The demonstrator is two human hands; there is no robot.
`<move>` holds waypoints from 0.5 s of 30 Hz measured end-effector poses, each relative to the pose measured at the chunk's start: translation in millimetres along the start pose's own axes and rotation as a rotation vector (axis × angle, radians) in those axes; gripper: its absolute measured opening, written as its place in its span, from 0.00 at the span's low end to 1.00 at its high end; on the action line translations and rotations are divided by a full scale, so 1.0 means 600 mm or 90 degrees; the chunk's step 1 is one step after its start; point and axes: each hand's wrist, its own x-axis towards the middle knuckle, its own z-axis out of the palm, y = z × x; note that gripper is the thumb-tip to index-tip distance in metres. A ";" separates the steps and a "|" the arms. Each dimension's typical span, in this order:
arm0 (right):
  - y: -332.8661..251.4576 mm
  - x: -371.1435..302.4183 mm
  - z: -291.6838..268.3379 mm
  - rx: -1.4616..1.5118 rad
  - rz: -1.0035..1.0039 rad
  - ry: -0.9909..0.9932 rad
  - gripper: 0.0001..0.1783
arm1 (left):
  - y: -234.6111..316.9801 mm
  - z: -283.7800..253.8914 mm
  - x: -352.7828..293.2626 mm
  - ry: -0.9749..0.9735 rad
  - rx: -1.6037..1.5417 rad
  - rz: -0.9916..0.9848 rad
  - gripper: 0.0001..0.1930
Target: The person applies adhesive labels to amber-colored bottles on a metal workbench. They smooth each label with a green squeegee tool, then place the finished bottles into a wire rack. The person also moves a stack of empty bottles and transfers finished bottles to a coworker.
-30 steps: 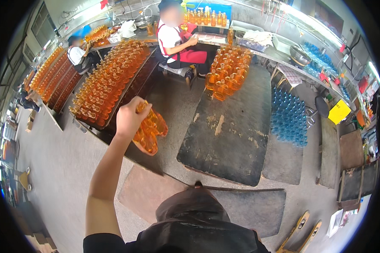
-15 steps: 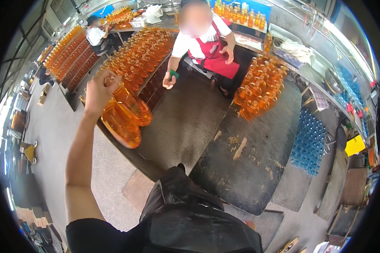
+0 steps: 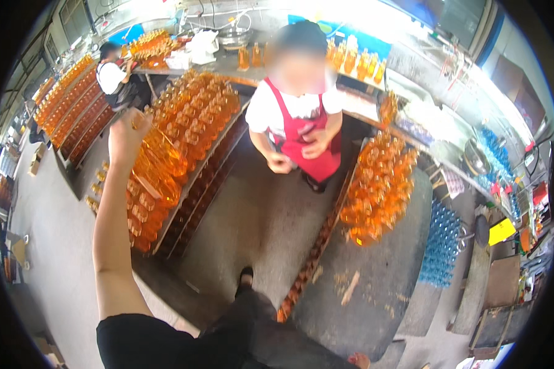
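My left arm reaches up the left side, and my left hand (image 3: 129,132) is closed around the necks of amber glass bottles (image 3: 160,157). They hang at a tilt over a packed block of similar bottles (image 3: 191,117). The grip and the exact number held are partly hidden and blurred. My right hand does not show. Across the aisle stands a person in a red apron (image 3: 305,138), both hands held in front of the waist.
On the right, more amber bottles (image 3: 378,190) stand on a dark worn board (image 3: 375,295). Beyond it are blue glass pieces (image 3: 438,246). A workbench (image 3: 363,104) runs along the back. Another person (image 3: 120,77) sits far left near stacked rows of bottles (image 3: 74,104).
My view has moved forward along the aisle. The held bottles have gone from beside the bottle block's near end to over it. The apron-wearing person now stands, and the green object has left sight.
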 end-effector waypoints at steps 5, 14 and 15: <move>-0.098 -0.015 0.189 0.191 -0.060 -0.080 0.14 | -0.075 0.166 0.147 -0.004 -0.008 0.036 0.15; -0.214 0.027 0.303 -0.154 0.171 0.123 0.19 | -0.077 0.396 0.400 -0.053 -0.041 0.053 0.16; -0.222 0.047 0.332 -0.164 0.181 0.110 0.20 | -0.062 0.412 0.426 -0.059 -0.032 0.045 0.17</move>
